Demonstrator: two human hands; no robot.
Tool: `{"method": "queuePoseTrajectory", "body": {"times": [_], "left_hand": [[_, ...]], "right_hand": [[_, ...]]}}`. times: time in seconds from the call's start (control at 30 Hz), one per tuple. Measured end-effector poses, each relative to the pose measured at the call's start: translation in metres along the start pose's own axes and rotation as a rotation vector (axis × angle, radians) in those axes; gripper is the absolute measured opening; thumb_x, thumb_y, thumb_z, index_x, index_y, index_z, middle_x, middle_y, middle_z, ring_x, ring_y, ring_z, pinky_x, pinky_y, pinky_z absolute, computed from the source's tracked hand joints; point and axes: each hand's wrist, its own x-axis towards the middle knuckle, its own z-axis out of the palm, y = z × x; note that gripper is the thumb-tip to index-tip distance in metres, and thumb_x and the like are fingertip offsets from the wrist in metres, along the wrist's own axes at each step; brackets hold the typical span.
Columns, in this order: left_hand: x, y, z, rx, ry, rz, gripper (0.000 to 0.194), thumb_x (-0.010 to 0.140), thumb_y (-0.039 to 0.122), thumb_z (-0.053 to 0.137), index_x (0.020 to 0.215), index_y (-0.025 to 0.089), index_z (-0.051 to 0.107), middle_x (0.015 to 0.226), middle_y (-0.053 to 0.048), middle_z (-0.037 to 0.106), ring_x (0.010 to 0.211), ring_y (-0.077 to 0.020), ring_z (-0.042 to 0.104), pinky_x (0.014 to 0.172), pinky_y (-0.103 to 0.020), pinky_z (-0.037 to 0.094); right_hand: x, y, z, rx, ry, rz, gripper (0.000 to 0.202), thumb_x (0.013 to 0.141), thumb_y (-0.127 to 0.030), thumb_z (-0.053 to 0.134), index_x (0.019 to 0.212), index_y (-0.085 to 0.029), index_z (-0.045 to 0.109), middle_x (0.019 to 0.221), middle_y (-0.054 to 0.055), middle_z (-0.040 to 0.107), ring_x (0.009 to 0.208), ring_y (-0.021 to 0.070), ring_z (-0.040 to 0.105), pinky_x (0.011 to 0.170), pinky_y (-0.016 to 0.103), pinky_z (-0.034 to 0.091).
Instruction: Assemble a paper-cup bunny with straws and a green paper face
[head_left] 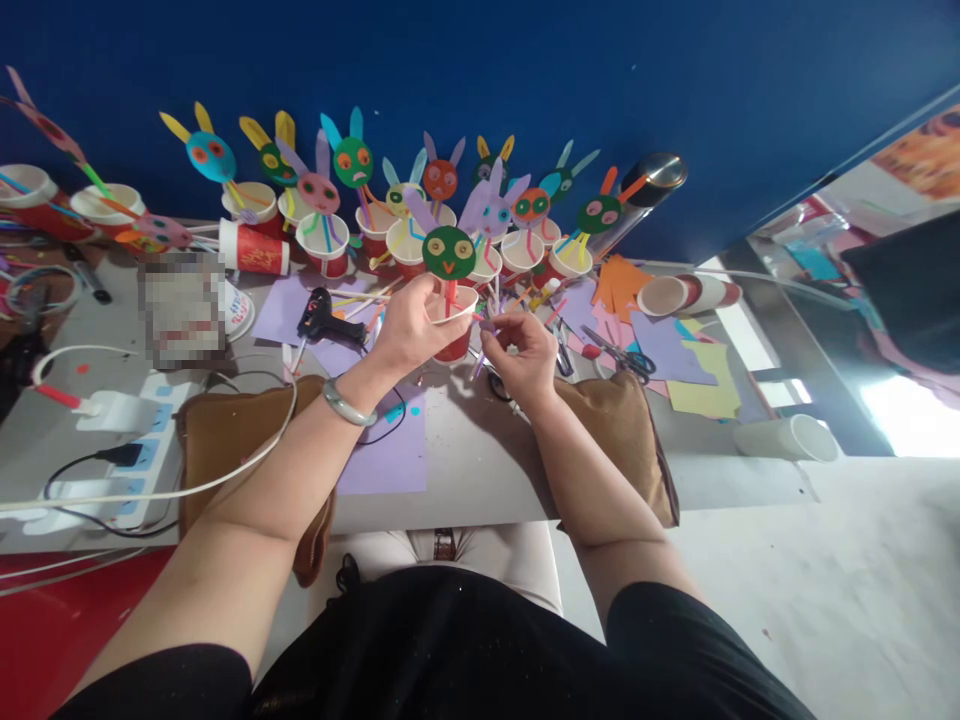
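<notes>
One blue wall (465, 60) fills the background behind a red-and-white cup (454, 348), held near the centre of the scene. A grey table (480, 455) spreads out beneath the cup and to both sides. Just beyond the cup stands a crowd of other cups (325, 245), topped with long-eared paper faces (317, 193) in many colours. Two brown cushions (611, 425) lie on the near side of the cup, one to its left, one to its right. The left hand (412, 325) grips the cup's left side, thumb and fingers bent round the rim. The right hand (525, 352) is just right of the cup, fingers curled. A black glue gun (328, 318) lies left of the cup; scissors (634, 360) lie to its right. A green face (448, 253) with purple ears rises from the cup on a red stem. Smallest, a purple piece (489, 326) beside the cup is pinched between the right thumb and forefinger.
</notes>
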Motion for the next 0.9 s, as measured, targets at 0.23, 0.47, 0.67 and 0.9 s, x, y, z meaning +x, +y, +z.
{"method": "queuePoseTrajectory", "body": {"times": [0.23,0.47,0.67,0.9], "left_hand": [[0.001,-0.002,0.0,0.04,0.036,-0.016,0.026,0.08,0.03,0.086,0.089,0.023,0.062,0.094,-0.005,0.078,0.095,-0.0244,0.076,0.094,-0.042,0.063],[0.002,-0.003,-0.001,0.076,0.058,-0.009,0.027,0.078,0.032,0.087,0.09,0.023,0.064,0.091,-0.004,0.077,0.09,-0.0226,0.074,0.089,-0.039,0.061],[0.002,-0.003,0.0,0.098,0.043,0.023,0.028,0.079,0.034,0.086,0.091,0.023,0.063,0.093,-0.004,0.078,0.091,-0.0222,0.073,0.089,-0.037,0.061],[0.001,0.002,0.0,0.106,0.007,0.05,0.029,0.082,0.033,0.086,0.09,0.023,0.06,0.099,-0.006,0.078,0.096,-0.0229,0.075,0.094,-0.037,0.061]], "right_hand": [[0.001,-0.001,-0.002,-0.059,0.037,-0.171,0.009,0.093,-0.028,0.069,0.085,-0.024,0.068,0.079,0.0,0.071,0.061,0.0112,0.058,0.057,0.027,0.05],[0.0,-0.003,-0.009,-0.194,-0.033,-0.302,0.012,0.098,-0.03,0.065,0.089,-0.026,0.072,0.089,0.003,0.074,0.061,0.0125,0.056,0.056,0.029,0.051],[0.0,-0.004,-0.011,-0.228,-0.055,-0.258,0.017,0.1,-0.036,0.064,0.09,-0.026,0.074,0.088,0.005,0.074,0.061,0.014,0.056,0.057,0.032,0.053],[0.002,-0.005,-0.009,-0.183,-0.022,-0.207,0.02,0.1,-0.039,0.066,0.085,-0.025,0.068,0.079,0.001,0.068,0.058,0.0123,0.054,0.059,0.03,0.05]]}}
